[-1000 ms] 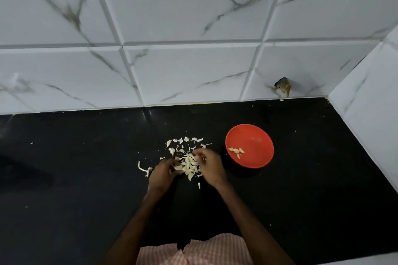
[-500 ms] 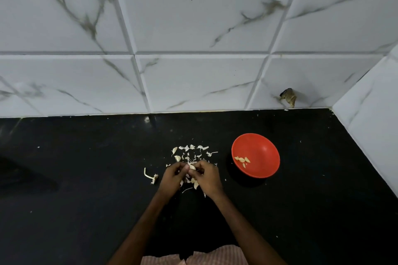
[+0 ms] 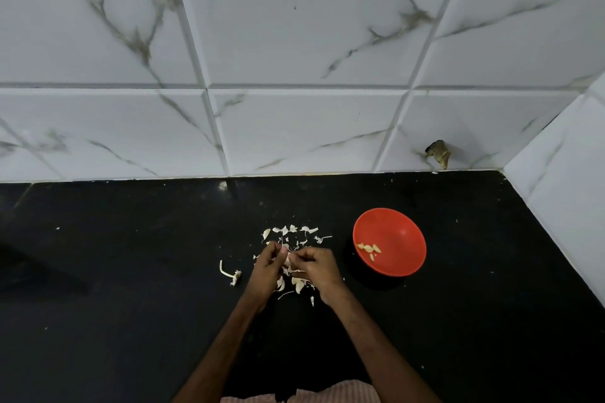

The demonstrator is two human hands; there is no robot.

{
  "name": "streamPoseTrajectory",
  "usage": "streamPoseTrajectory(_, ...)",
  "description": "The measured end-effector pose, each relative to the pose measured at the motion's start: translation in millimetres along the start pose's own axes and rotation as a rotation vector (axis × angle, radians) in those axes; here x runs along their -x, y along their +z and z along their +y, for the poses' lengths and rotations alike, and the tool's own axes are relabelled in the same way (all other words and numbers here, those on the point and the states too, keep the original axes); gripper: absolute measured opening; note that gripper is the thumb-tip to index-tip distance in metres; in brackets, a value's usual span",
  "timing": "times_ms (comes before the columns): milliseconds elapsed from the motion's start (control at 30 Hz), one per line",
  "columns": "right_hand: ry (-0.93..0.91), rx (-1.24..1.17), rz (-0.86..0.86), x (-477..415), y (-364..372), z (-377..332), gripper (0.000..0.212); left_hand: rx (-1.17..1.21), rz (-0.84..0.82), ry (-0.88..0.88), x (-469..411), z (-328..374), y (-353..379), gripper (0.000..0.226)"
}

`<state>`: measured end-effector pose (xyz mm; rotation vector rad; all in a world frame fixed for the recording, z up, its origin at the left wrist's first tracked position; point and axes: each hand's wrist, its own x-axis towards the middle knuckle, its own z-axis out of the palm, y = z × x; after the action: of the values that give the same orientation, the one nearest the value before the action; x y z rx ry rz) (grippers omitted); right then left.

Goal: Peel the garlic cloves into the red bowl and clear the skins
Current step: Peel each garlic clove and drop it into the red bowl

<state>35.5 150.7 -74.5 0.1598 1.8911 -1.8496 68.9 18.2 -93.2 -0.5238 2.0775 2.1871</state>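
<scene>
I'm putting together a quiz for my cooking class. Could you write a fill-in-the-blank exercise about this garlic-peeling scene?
1. The ____ bowl holds a few peeled cloves.
2. The bowl sits to the ____ of the left hand and right hand, which pinch a garlic clove between them.
3. Loose skins lie on the ____ countertop.

Missing words: red; right; black.
</scene>
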Motion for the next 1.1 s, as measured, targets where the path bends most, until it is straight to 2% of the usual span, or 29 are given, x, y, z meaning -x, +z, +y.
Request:
streamPoseTrajectory(67, -0.071, 0.147, 0.023, 1.1, 0.3, 1.1, 0.009, 0.003, 0.02, -0.022, -1.0, -1.1, 3.0, 0.024)
streamPoseTrajectory(167, -0.225, 0.543, 0.011, 0.4, 1.8, 0.6, 0.011, -0.002, 0.047, -0.046, 0.1, -0.1, 8.5, 0.024)
streamPoseTrajectory(233, -0.265, 0.642, -0.002, 0.8, 5.1, -1.9, 0.011, -0.029, 0.055, -0.029, 1.9, 3.0, 11.2, 0.022)
streamPoseTrajectory(633, -0.18, 0.46, 0.196, -0.2, 19.1, -4.6, 0.029, -0.209, 0.038, 0.065, 4.5, 11.0, 15.3, 0.02)
streamPoseTrajectory(800, -0.14, 0.52, 0.156, -7.1, 11.6, -13.3, 0.035, -0.151, 0.026, -0.015, -1.6, 6.2, 2.0, 0.02)
streamPoseTrajectory(867, -0.086, 0.499, 0.209, -10.0, 4.0, -11.9, 0.029, -0.167, 0.07, -0.032, -3.8, 0.0, -2.4, 0.021)
streamPoseTrajectory(967, 0.005, 0.313, 0.222, -9.6, -7.8, -9.8, 0.024, -0.261, 0.086, -0.021, -5.1, -3.7, -2.5, 0.016)
streamPoseTrajectory(1033, 0.01, 0.224, 0.187, -6.7, -12.9, -11.0, 0.019, -0.36, 0.083, -0.002, -5.2, -3.1, -2.2, 0.01)
streamPoseTrajectory(1100, -0.042, 0.223, 0.176, -4.0, -16.2, -13.3, 0.007, -0.469, 0.102, 0.044, -4.0, -1.0, -2.3, 0.019)
